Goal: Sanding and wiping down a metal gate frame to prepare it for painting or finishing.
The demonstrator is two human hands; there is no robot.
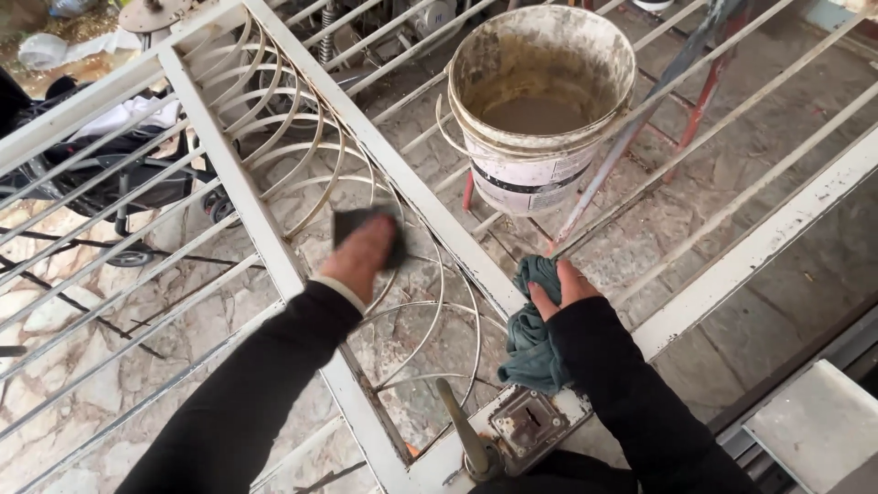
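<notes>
From the head view: a white metal gate (274, 247) lying flat over stone paving, curved scroll bars fanning out between its straight rails. Left hand (361, 256) pressed down on a dark abrasive pad (366, 229), fingers (375, 240) together and flattened over it, the pad resting on the curved bars just beside the long diagonal rail near the gate's middle. Right hand (562, 288) closed around a bunched teal rag (532, 334), fingers clamped on the cloth, held against the same rail closer to the gate's near edge, just above the lock plate (529, 423) and lever handle (462, 430). A dirty white bucket (540, 105) of murky water standing on the bars toward the far edge, well apart from both hands. Probably rubbing down the paint, though hard to tell from one picture whether the pad is wet or dry. Best done with even pressure along each curved bar rather than across it, following the bend so the pad wraps the round section; keeping the palm flat to avoid slipping through the gaps; wiping loosened dust with the rag right behind the pad; working outward from the rail toward the corner so no bar gets missed. Worth minding the chipped, rusty spots near the lock plate.
</notes>
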